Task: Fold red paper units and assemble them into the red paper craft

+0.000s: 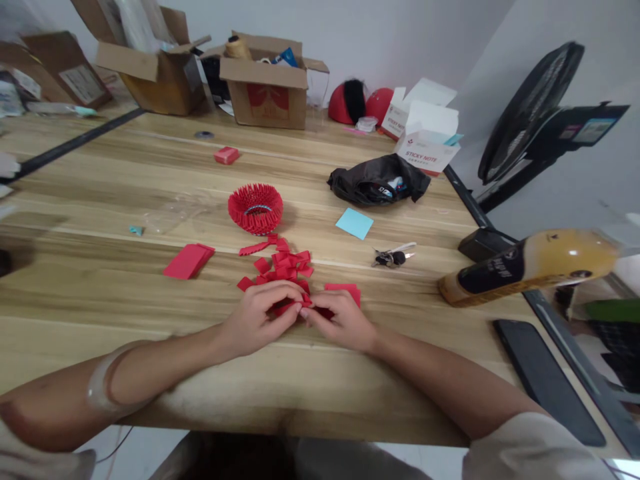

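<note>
Both of my hands meet over the near middle of the table, fingertips pinched together on a small piece of red folded paper [305, 303]. My left hand [265, 313] grips it from the left and my right hand [343, 320] from the right; the fingers cover much of it. Just beyond them lies a loose heap of red folded paper pieces [284, 265]. Red paper sheets [350, 291] stick out behind my right hand. A red stack of paper [187, 261] rests to the left. Farther back stands a round bowl of interlocked red paper pieces [256, 210].
A blue paper sheet [355, 223], keys [393, 257] and a black bag [379, 180] lie right of the bowl. A tall bottle [525, 267] and a phone [547, 380] are at the right edge. Cardboard boxes [270, 100] line the back; a fan [530, 113] stands at right.
</note>
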{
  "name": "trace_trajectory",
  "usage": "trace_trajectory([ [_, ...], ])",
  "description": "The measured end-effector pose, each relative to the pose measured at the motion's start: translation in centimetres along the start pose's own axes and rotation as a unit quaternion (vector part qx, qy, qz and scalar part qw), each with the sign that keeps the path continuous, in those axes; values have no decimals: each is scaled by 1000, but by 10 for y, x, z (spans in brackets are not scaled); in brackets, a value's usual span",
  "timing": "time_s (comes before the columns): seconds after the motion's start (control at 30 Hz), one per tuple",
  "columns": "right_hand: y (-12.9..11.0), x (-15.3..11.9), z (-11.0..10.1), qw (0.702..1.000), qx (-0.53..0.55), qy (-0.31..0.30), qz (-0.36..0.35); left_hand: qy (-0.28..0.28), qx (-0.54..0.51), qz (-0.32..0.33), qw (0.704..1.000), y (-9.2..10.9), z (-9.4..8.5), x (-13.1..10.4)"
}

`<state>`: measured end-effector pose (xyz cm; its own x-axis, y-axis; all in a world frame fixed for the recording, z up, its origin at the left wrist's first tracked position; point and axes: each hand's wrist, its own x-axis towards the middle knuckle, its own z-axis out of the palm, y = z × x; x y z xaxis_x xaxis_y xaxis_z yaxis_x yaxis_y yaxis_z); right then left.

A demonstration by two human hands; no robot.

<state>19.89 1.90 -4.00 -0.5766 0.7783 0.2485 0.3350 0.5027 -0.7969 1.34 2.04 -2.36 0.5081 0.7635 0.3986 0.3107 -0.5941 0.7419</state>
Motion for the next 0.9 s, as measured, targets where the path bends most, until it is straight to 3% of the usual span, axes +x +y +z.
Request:
trace_trajectory([
  [0.9,0,1,-1,1000,-16,-10,-1,-15,-7,-10,1000,1,0,2],
])
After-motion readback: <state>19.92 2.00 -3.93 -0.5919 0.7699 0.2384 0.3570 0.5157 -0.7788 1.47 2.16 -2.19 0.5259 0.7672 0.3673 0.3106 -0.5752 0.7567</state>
